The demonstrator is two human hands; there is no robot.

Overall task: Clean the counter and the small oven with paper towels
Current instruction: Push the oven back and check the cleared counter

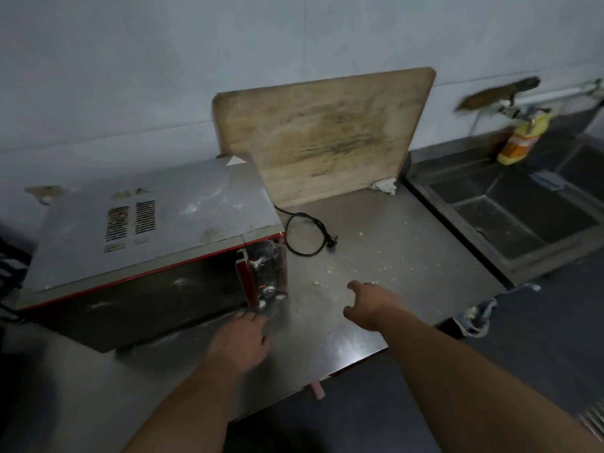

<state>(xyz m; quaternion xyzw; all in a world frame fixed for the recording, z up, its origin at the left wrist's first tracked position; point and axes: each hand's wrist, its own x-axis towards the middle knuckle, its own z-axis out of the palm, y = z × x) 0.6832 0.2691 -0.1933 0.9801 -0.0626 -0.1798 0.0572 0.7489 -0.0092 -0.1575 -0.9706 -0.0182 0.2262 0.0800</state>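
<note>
Beyond the right hand (369,305), a big worn board (327,135) leans against the wall, with a crumpled white wad (385,186) at its foot. A black cord (307,233) loops on the steel between the board and that hand, its plug lying loose. Off to the hand's right the counter (408,256) drops into a sink (523,217), a yellow bottle (523,137) standing at the sink's far edge under a brown tool (500,93) on the wall. A rag (477,318) hangs over the counter's near edge, just right of the forearm.

The oven (147,233) sits straight ahead of the left hand (242,338), its grey top smeared and dusty, two vent grilles in it, a red trim line along the front, and a red door handle (246,282) beside grimy knobs at the corner nearest the hand. The counter around both hands is streaked, with pale crumbs (359,273) scattered just past the right fingertips.

The left hand lies flat, fingers spread, at the oven's lower front corner, holding nothing; blur hides whether it touches. The right hand hovers over the counter, fingers loosely bent, holding nothing.
</note>
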